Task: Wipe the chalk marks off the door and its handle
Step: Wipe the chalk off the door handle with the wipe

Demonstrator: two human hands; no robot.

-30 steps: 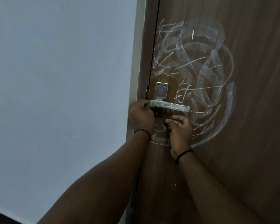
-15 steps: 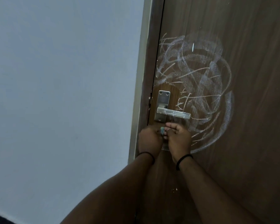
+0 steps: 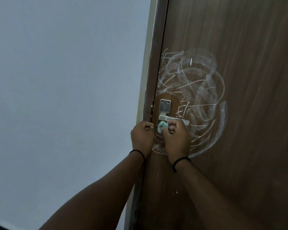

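Metal handle [image 3: 174, 120] lay level on the brown door [image 3: 239, 47], pointing right into chalk marks [image 3: 198, 97]. Beneath it, right hand [image 3: 175, 138] gripped a teal cloth [image 3: 162, 126]; left hand [image 3: 142, 136] fisted, seemingly empty.

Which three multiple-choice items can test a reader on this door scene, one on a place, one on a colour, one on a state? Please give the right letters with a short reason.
1. Where is the cloth?
A. just under the door handle
B. on the floor
C. at the top of the door

2. What colour is the cloth?
A. red
B. light green
C. black

3. What is the state of the chalk marks?
A. fully wiped off
B. covered with tape
C. mostly still on the door

Key: 1 A, the cloth sits bunched below the door handle, at the right hand. 2 B, it looks pale green. 3 C, white chalk marks cover the door.
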